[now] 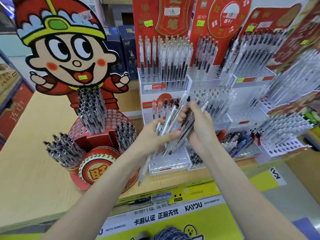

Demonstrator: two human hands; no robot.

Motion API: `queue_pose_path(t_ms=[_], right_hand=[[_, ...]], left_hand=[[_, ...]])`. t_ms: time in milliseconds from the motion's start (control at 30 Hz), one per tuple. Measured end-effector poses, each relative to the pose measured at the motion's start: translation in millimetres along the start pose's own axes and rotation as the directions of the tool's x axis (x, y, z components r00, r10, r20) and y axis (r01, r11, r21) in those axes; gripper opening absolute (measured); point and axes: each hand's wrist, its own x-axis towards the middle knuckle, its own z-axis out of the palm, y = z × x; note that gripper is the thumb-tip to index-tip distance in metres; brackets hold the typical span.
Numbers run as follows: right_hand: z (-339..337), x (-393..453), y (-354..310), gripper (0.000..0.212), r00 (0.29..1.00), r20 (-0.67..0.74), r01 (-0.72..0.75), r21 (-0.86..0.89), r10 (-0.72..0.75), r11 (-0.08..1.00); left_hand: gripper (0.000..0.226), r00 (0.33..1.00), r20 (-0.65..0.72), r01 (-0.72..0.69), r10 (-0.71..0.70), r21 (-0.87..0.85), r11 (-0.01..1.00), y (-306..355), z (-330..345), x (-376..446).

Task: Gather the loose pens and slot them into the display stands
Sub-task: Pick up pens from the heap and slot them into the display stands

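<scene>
A bundle of pens [174, 125] is held above the wooden worktop [34, 153], in front of the clear display stands [173, 84]. The lower ends are gripped by the left hand [155, 135], its fingers curled round them. The upper part is pinched by the right hand [199, 125]. A red round stand [97, 135] with a cartoon figure [69, 49] is seen to the left.

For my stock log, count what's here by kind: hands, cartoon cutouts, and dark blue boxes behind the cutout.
Hands: 2, left hand and right hand, both gripping pens
Cartoon cutout: 1
Dark blue boxes: 2
Total: 5
</scene>
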Motion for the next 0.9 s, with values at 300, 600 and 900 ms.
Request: queue_pose_path(t_ms=[300,600,900], right_hand=[[0,5,-10,0.011,0.968,-0.204,0.171,0.115,-0.146,0.979],[-14,-1,-22,0.023,0.986,0.057,0.169,-0.344,-0.159,0.923],[-13,-4,-26,0.019,0.984,0.166,0.14,-0.531,-0.059,0.836]], left_hand=[[0.053,0.998,0.022,-0.048,0.051,-0.101,0.994,-6,-10,-7],[0.028,0.993,0.068,-0.086,0.092,-0.081,0.993,-2,-23,-7],[0.057,0.991,0.073,-0.115,0.112,0.039,0.993,-8,-31,-7]])
